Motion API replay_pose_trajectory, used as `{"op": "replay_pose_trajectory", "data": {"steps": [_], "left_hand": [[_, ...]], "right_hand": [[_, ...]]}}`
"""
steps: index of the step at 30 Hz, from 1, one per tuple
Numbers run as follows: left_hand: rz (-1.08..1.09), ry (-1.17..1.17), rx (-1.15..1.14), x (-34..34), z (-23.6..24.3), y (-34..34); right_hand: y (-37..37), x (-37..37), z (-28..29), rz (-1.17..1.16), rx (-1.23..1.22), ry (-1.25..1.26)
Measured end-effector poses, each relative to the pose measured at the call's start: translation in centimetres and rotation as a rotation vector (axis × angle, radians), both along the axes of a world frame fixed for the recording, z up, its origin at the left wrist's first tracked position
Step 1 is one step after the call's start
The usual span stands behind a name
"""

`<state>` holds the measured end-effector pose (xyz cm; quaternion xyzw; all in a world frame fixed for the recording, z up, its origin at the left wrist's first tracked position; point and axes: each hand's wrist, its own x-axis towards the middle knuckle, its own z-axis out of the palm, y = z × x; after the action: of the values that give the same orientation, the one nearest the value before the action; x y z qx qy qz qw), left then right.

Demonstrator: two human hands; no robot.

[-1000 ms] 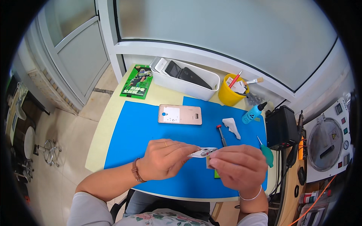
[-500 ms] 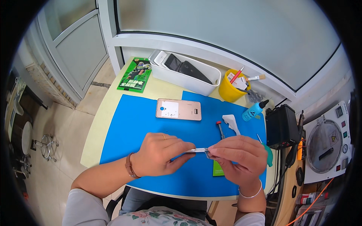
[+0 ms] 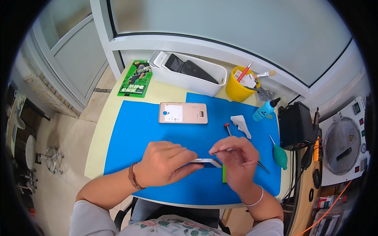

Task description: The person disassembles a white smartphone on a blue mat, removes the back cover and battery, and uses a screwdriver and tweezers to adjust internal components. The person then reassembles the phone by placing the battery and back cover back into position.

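Note:
Above the blue mat (image 3: pixel 130 145), my left hand (image 3: pixel 167 161) is closed on a phone (image 3: pixel 207 160), a thin slab seen nearly edge-on with a pale rim. My right hand (image 3: pixel 238 157) is beside the phone's right end, its fingertips pinched around a small, thin dark piece (image 3: pixel 227 150) whose kind I cannot make out. Farther back on the mat lies a rose-gold phone back cover (image 3: pixel 195 112) with a white label. A red-capped screwdriver (image 3: pixel 227 126) is partly hidden behind my right hand. A thin dark tool (image 3: pixel 263 166) sticks out on that hand's other side.
Around the mat are a white tissue (image 3: pixel 241 125), a green air blower (image 3: pixel 280 158), a blue bottle (image 3: pixel 263 112) and a yellow cup (image 3: pixel 235 91) of tools. A white bin (image 3: pixel 210 91) of phones and a green packet (image 3: pixel 134 82) stand behind. A black device (image 3: pixel 295 129) is at right.
My right hand has come away from the phone's right end, now with the small dark piece in its fingertips. My left hand still holds the phone. The whole view has shifted slightly.

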<state>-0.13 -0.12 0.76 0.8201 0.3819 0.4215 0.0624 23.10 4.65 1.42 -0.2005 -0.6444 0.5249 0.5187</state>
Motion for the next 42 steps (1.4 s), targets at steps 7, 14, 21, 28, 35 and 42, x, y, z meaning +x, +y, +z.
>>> {"op": "replay_pose_trajectory", "data": {"steps": [7,14,21,28,35,42], "left_hand": [[-0.025,-0.011,-0.037,0.3,0.0,-0.1],[-0.076,0.056,-0.051,0.3,-0.2,-0.3],[-0.143,0.067,-0.215,-0.2,1.0,-0.5],[-0.115,0.037,-0.135,-0.2,-0.2,-0.6],[-0.05,-0.142,-0.042,0.3,0.2,-0.8],[-0.102,-0.333,0.048,0.0,-0.5,-0.7]], "right_hand": [[-1.1,-1.9,-1.6,0.105,-0.266,0.272],[-1.2,-2.2,-0.8,0.162,-0.038,0.216],[-1.8,-2.2,-0.3,0.141,0.108,0.122],[-1.7,-1.9,-0.9,0.139,0.073,0.143],[-1.9,-2.0,-1.1,0.081,0.123,0.136],[-2.1,-1.9,-1.2,0.053,0.165,0.115]]}}
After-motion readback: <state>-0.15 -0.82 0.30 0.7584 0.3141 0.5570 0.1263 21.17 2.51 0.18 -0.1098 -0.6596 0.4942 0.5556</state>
